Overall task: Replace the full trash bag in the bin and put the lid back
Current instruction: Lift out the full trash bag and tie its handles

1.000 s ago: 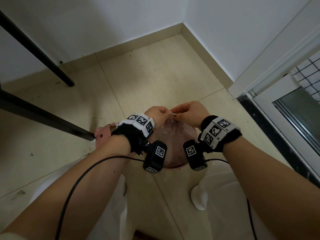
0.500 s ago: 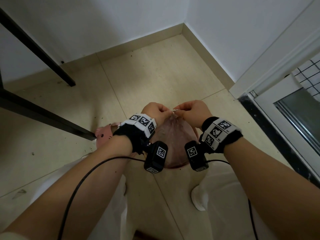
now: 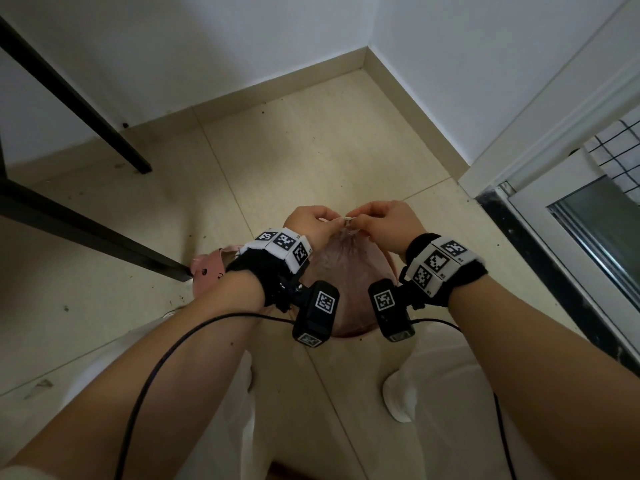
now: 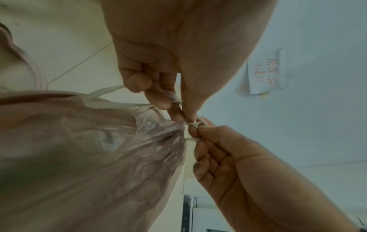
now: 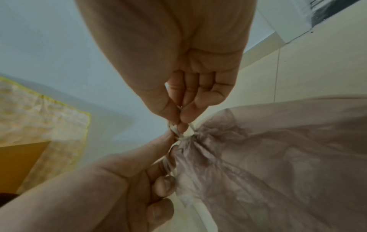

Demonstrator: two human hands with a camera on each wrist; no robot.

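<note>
A pinkish translucent trash bag (image 3: 346,268) sits full in a pink bin (image 3: 388,263) on the floor between my feet. Its neck is gathered under a white drawstring (image 4: 195,124). My left hand (image 3: 329,221) pinches one strand of the string and has another looped round a finger (image 4: 174,100). My right hand (image 3: 355,221) pinches the other end, with the two hands touching above the bag's neck (image 5: 196,138). The pink lid (image 3: 207,271) with a pig face lies on the floor left of the bin, partly hidden by my left wrist.
Black metal table legs (image 3: 86,233) slant across the floor at the left. White walls meet in a corner ahead, and a white door frame with a glass panel (image 3: 588,223) stands at the right. My white shoe (image 3: 398,400) stands beside the bin.
Both hands have risen slightly while keeping hold of the drawstring. The bag's top has been drawn up into a tighter gathered dome.
</note>
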